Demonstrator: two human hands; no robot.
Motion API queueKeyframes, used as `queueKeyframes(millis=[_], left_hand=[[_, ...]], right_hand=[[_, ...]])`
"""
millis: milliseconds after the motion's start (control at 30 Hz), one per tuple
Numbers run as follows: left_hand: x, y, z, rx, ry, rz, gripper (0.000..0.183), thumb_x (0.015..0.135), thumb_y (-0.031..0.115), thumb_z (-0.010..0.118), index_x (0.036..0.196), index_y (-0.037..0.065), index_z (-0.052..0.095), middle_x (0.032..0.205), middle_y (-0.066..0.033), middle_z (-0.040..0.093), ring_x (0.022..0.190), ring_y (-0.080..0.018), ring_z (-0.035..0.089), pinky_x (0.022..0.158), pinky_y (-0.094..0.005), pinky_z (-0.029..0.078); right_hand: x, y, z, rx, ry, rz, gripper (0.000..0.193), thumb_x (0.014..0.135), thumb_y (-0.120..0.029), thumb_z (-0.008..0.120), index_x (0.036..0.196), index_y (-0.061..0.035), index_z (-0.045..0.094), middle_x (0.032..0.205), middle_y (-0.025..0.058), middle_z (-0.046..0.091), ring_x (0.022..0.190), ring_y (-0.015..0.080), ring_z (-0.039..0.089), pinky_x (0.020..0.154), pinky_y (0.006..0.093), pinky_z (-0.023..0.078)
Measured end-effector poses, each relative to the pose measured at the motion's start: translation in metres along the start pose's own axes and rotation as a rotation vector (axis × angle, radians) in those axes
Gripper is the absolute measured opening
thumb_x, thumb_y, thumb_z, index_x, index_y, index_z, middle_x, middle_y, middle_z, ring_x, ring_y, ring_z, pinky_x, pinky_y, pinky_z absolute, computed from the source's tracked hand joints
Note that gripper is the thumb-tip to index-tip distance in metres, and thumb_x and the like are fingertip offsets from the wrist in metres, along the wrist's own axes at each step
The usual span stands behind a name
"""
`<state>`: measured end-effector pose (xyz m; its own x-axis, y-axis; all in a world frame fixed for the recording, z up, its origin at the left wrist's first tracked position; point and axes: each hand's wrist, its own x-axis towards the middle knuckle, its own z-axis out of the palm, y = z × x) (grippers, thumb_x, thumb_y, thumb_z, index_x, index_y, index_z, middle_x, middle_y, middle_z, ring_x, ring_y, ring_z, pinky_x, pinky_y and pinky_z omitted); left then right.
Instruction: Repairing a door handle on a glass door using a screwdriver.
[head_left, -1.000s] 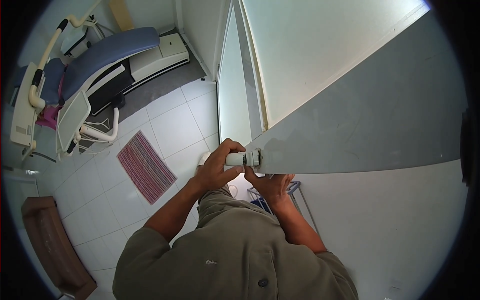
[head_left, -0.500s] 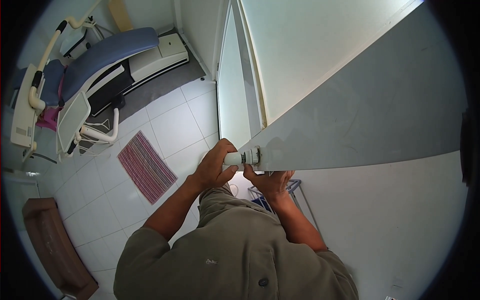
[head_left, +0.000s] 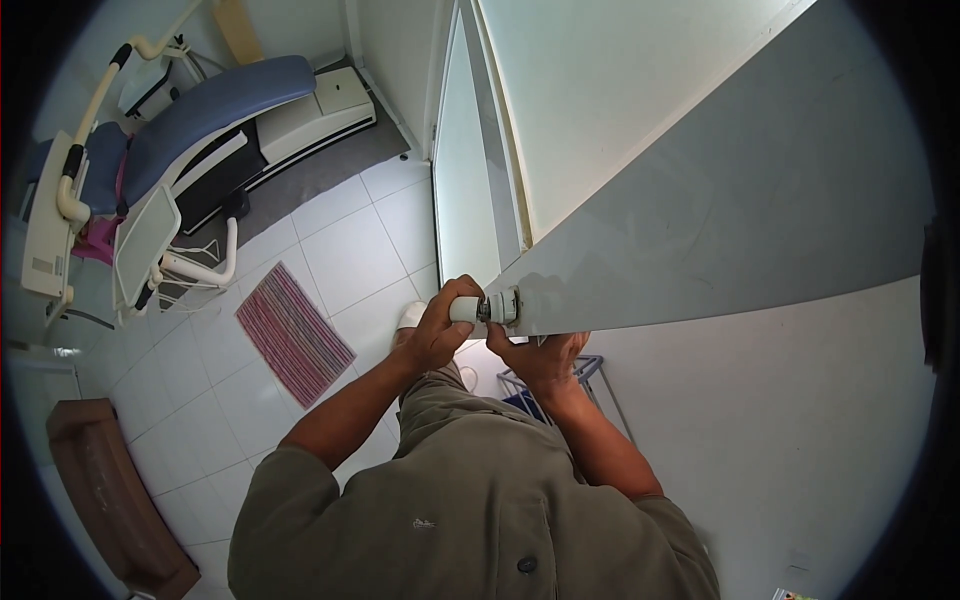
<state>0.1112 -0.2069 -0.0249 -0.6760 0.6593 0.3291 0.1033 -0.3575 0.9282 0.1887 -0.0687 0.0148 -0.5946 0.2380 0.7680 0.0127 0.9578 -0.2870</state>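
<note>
A grey door [head_left: 720, 230] stands open, its edge pointing at me. A pale cylindrical handle [head_left: 478, 308] with a metal collar sticks out of the door's edge area. My left hand [head_left: 440, 325] is wrapped around this handle. My right hand [head_left: 540, 355] sits just below the door's edge next to the handle, fingers curled against the underside; whether it grips anything is hidden by the door.
A blue reclining treatment chair [head_left: 200, 115] with white arms stands at the far left. A striped mat [head_left: 292, 332] lies on the white tiled floor. A brown bench [head_left: 110, 490] is at lower left. A wire rack [head_left: 590, 375] stands by the white wall.
The door edge and handle have stayed in about the same place. My left hand has shifted slightly on the handle; my right hand stays under the door edge.
</note>
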Motion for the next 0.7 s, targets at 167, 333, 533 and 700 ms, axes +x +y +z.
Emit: queueKeyframes(millis=[167, 333, 533, 700], left_hand=[[-0.003, -0.006, 0.002, 0.003, 0.042, 0.008, 0.035, 0.067, 0.019, 0.044, 0.099, 0.004, 0.043, 0.096, -0.0113, 0.045, 0.083, -0.0205, 0.04, 0.075, -0.0321, 0.033], [-0.008, -0.006, 0.01, -0.045, 0.13, -0.027, 0.036, 0.067, 0.02, 0.044, 0.1, 0.004, 0.043, 0.096, -0.0106, 0.045, 0.084, -0.0196, 0.04, 0.077, -0.0309, 0.034], [-0.011, -0.005, 0.015, -0.108, 0.251, -0.064, 0.035, 0.067, 0.013, 0.041, 0.101, 0.004, 0.043, 0.093, -0.0078, 0.044, 0.079, -0.0178, 0.039, 0.073, -0.0302, 0.033], [-0.014, 0.008, 0.007, -0.04, 0.254, -0.122, 0.035, 0.069, 0.013, 0.04, 0.103, 0.004, 0.043, 0.094, -0.0071, 0.044, 0.081, -0.017, 0.039, 0.074, -0.0293, 0.033]], right_hand=[[0.008, -0.007, -0.005, -0.03, -0.019, -0.01, 0.061, 0.053, -0.032, 0.075, 0.105, -0.007, 0.055, 0.092, 0.0055, 0.06, 0.07, 0.0219, 0.055, 0.072, 0.0334, 0.041], [0.001, -0.007, 0.001, 0.022, -0.004, 0.001, 0.06, 0.053, -0.031, 0.075, 0.105, -0.0079, 0.054, 0.094, 0.0056, 0.059, 0.072, 0.0236, 0.055, 0.076, 0.0368, 0.039], [-0.002, -0.006, 0.005, 0.069, -0.005, 0.04, 0.07, 0.053, -0.03, 0.076, 0.112, -0.0075, 0.047, 0.102, 0.007, 0.055, 0.084, 0.0271, 0.054, 0.087, 0.0469, 0.035], [0.004, -0.011, 0.008, 0.092, 0.003, 0.019, 0.079, 0.053, -0.03, 0.078, 0.118, -0.0065, 0.04, 0.105, 0.0085, 0.051, 0.091, 0.03, 0.05, 0.092, 0.0523, 0.03]])
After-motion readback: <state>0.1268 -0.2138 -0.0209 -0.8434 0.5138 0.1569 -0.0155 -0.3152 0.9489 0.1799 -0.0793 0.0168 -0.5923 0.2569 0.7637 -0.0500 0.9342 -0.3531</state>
